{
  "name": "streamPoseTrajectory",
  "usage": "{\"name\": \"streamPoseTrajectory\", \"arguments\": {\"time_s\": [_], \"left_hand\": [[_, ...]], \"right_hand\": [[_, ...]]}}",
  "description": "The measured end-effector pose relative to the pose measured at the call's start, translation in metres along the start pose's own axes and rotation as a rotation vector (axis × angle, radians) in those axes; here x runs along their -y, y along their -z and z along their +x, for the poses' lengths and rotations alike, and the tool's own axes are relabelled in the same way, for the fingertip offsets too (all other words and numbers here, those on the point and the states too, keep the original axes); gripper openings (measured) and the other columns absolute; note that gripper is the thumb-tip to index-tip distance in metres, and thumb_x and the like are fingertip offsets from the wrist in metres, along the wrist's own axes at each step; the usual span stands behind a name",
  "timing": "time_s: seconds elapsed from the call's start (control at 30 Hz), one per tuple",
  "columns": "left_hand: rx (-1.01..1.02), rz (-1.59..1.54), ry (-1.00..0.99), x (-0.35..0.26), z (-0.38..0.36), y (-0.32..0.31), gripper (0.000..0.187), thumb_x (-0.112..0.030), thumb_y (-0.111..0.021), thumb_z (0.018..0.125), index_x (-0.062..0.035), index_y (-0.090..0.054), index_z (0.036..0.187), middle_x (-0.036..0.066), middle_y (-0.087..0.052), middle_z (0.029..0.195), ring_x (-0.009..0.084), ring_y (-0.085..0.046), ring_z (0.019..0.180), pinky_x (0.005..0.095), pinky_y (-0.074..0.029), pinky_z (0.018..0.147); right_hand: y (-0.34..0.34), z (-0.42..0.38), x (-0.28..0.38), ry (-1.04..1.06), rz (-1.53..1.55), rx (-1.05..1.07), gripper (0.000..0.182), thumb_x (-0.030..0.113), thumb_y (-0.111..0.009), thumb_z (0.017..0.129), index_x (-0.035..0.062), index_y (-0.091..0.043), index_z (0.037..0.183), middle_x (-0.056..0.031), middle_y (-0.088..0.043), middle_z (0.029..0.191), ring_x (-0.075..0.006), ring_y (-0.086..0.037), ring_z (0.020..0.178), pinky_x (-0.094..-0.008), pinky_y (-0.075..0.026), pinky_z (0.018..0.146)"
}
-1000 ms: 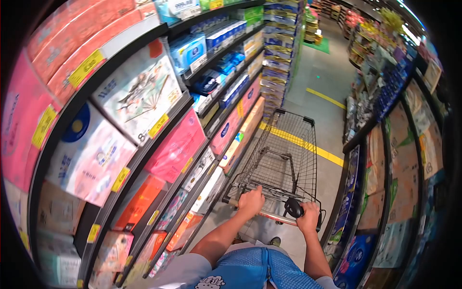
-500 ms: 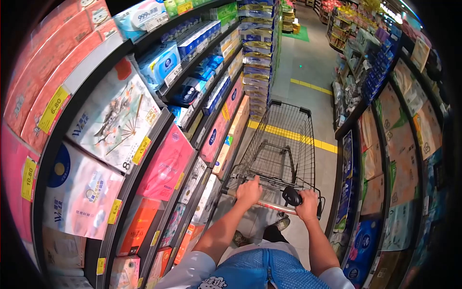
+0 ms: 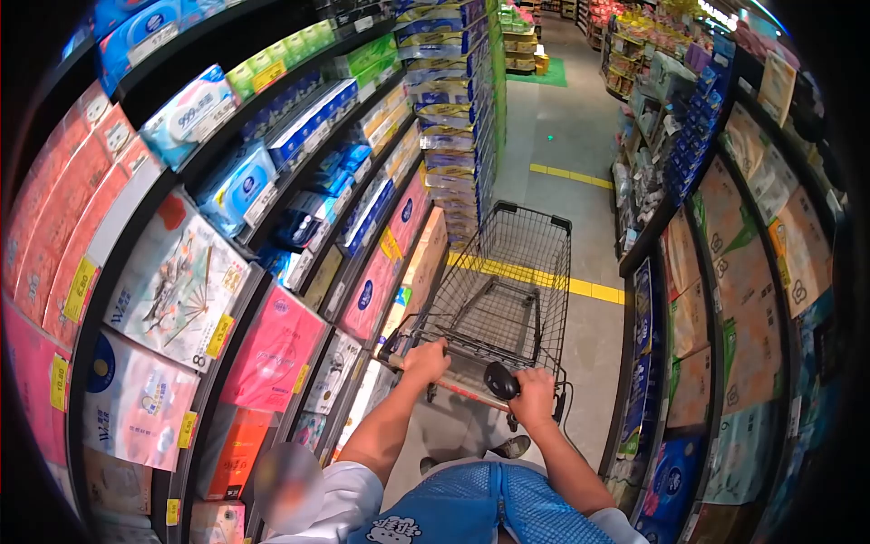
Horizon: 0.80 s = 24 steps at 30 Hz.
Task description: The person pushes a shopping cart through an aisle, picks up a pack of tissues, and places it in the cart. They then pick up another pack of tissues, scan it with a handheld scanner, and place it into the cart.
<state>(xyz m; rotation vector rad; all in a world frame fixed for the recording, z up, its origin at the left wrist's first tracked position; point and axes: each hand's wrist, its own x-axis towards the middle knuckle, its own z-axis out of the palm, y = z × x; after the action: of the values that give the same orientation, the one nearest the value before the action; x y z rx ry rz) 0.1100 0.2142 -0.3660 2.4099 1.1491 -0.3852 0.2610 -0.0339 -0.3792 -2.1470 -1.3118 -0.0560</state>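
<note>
So the shopping cart (image 3: 535, 213) is filling the aisle right in front of the person, and both hands are holding its handle (image 3: 467, 393). The left hand (image 3: 424, 363) is wrapping its fingers around the bar near the left end; the right hand (image 3: 536, 394) is curling its fingers over the other end, just beside a round black gadget (image 3: 500, 380) (can't tell what it is). A pink pack (image 3: 272, 349) is sitting on the left shelving, brown packs (image 3: 743, 272) are lining the right. I'd say they're pushing and steering here. Next move's probably calling for even pressure from both hands, while minding the tall stack of packs (image 3: 449, 136) ahead on the left.
</note>
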Motion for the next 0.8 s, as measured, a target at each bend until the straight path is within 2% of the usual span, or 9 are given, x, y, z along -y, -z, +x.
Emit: {"name": "streamPoseTrajectory", "arguments": {"time_s": [0.27,0.37,0.43,0.53,0.8], "left_hand": [[0.084,0.061,0.057,-0.051,0.041,0.016,0.06,-0.041,-0.071,0.095,-0.0215,-0.061,0.151,0.019,-0.075,0.132,0.0367,-0.072,0.124,0.0481,-0.057,0.104],[0.085,0.073,0.023,-0.056,0.071,0.004,0.066,-0.04,-0.067,0.092,-0.0163,-0.058,0.153,0.024,-0.074,0.133,0.0404,-0.071,0.125,0.0509,-0.055,0.108],[0.094,0.085,0.008,-0.074,0.078,0.011,0.066,-0.04,-0.068,0.092,-0.0175,-0.057,0.154,0.025,-0.073,0.134,0.0412,-0.07,0.126,0.0516,-0.054,0.109],[0.121,0.107,0.03,-0.099,0.094,0.016,0.065,-0.047,-0.07,0.095,-0.0185,-0.058,0.153,0.023,-0.069,0.142,0.0415,-0.068,0.13,0.0503,-0.053,0.111],[0.074,0.112,-0.072,-0.139,0.147,0.011,0.06,-0.041,-0.068,0.098,-0.0123,-0.059,0.15,0.023,-0.072,0.137,0.0404,-0.07,0.128,0.0497,-0.055,0.109]], "right_hand": [[0.01,0.039,-0.05,0.006,0.008,-0.02,0.029,0.007,-0.077,0.068,0.0115,-0.077,0.097,-0.008,-0.068,0.092,-0.0327,-0.064,0.1,-0.0467,-0.045,0.09],[0.026,0.054,-0.067,-0.034,-0.004,0.064,0.029,0.006,-0.075,0.071,0.0115,-0.077,0.099,-0.0076,-0.07,0.096,-0.0306,-0.064,0.103,-0.0471,-0.045,0.094],[0.024,0.062,-0.087,-0.008,-0.008,-0.004,0.028,0.005,-0.074,0.072,0.0116,-0.076,0.099,-0.0076,-0.07,0.095,-0.0307,-0.065,0.103,-0.0474,-0.046,0.093],[0.032,0.076,-0.106,-0.096,0.005,0.004,0.026,0.004,-0.073,0.074,0.0112,-0.076,0.099,-0.0078,-0.07,0.097,-0.0303,-0.064,0.104,-0.0446,-0.046,0.094],[0.047,0.112,-0.152,-0.191,-0.059,-0.016,0.031,0.003,-0.073,0.071,0.0104,-0.076,0.1,-0.0082,-0.07,0.1,-0.031,-0.063,0.108,-0.0453,-0.046,0.1]]}}
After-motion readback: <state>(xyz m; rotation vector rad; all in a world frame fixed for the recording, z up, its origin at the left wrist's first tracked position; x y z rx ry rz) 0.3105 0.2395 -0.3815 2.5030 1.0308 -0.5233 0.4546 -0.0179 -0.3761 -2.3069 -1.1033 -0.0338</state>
